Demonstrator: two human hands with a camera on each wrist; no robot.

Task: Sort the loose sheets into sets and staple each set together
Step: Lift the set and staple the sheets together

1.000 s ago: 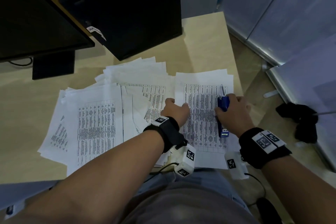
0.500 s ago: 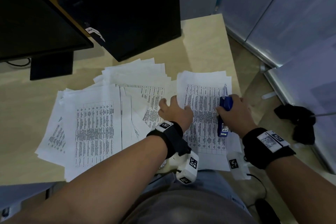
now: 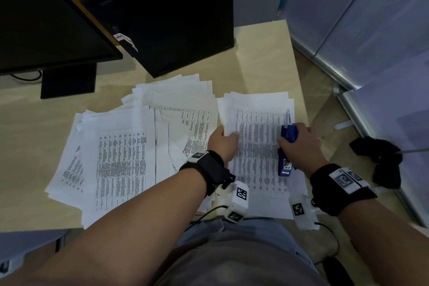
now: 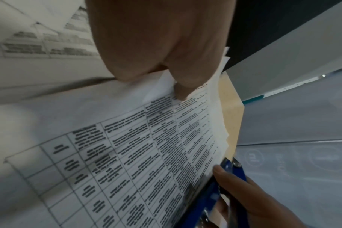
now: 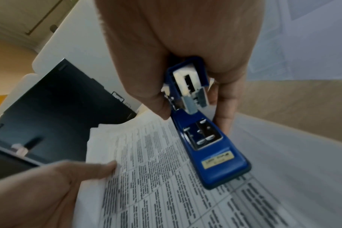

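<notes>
Gripping a blue stapler (image 3: pixel 287 144) over the right sheet stack (image 3: pixel 257 153), right hand (image 3: pixel 299 146), left hand (image 3: pixel 222 144) pinching that stack's left edge, loose sheets (image 3: pixel 120 151) spread left on tabletop (image 3: pixel 260 58).

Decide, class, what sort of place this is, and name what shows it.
Probably an office desk: a dark monitor stands on a pale wooden desk spread with printed sheets, and a hand grips a blue stapler.
</notes>
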